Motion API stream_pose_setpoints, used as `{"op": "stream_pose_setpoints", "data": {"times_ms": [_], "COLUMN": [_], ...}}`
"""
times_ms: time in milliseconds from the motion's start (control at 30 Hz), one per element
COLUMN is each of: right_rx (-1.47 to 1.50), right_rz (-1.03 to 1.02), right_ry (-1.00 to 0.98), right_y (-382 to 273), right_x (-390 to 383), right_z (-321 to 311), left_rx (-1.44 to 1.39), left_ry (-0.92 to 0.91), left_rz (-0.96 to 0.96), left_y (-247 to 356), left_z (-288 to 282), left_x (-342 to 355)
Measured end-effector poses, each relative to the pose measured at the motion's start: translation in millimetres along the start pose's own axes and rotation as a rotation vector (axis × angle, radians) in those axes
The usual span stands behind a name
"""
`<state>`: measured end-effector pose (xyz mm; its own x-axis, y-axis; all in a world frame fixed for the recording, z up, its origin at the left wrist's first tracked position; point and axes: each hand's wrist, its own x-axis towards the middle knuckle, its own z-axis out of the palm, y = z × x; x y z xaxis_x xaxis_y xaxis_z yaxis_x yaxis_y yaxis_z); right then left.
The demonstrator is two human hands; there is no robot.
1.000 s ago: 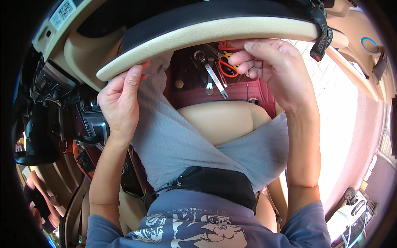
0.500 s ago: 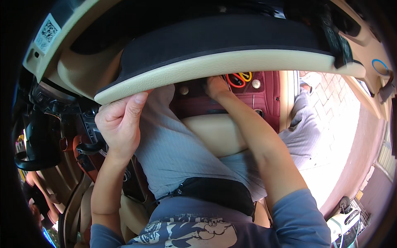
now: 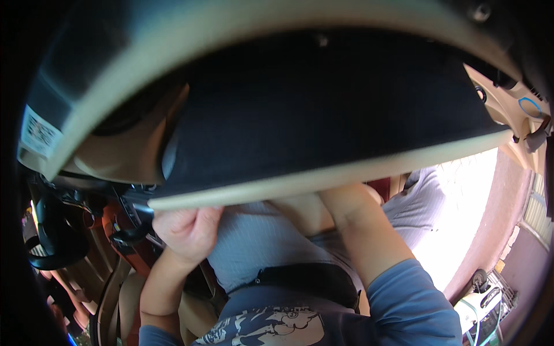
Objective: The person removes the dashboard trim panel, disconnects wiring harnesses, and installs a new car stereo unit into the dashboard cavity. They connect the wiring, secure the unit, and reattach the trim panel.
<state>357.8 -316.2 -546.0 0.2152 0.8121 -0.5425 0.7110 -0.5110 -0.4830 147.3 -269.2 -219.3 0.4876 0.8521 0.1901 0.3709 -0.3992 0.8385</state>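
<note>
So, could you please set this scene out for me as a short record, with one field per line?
Setting: inside a car, bright ground outside to the right
Panel: black, with a cream edge that slopes upward to the right
Left hand: at the left end of the cream edge; fingertips hidden, grip unclear
Right hand: out of sight behind the panel; only the forearm shows
Clothing: blue shirt, grey trousers
Waist: black bag
Upper left: white sticker
</note>
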Motion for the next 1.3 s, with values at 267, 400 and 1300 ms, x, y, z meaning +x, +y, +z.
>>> {"op": "stream_pose_setpoints", "data": {"times_ms": [267,400,1300], "right_rx": [0.049,0.088,1.672], "right_rz": [0.022,0.026,0.114], "right_ry": [-0.023,-0.018,-0.327], "right_y": [12,20,-12], "right_x": [-25,-23,-178], "right_z": [-4,-5,-119], "left_rx": [0.194,0.116,1.112], "left_ry": [-0.192,-0.424,-0.172], "left_rz": [0.064,0.459,0.573], "left_y": [10,58,20], "left_z": [0,-11,179], "left_x": [-4,18,246]}}
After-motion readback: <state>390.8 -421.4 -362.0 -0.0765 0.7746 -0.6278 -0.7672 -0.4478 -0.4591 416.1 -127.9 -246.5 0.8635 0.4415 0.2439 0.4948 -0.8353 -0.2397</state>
